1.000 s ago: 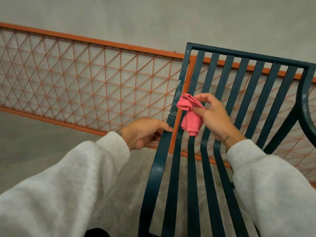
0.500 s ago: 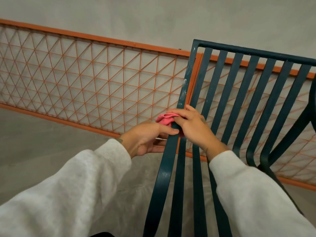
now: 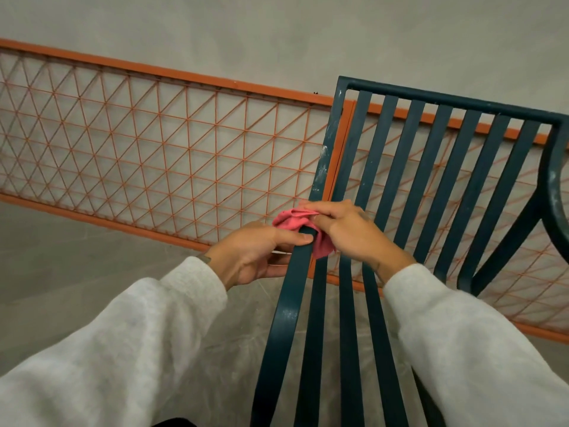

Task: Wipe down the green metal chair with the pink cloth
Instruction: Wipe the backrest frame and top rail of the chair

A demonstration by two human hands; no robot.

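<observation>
The pink cloth (image 3: 292,221) is bunched against the left frame rail (image 3: 289,306) of the green metal chair (image 3: 431,186), about midway down the slatted back. The right hand (image 3: 354,237) has its fingers curled round it, pressing it to the rail. Just left, the left hand (image 3: 252,255) clamps the same rail, thumb across its front, while an orange lattice panel (image 3: 154,149) runs along the grey wall (image 3: 277,32) on the far side.
</observation>
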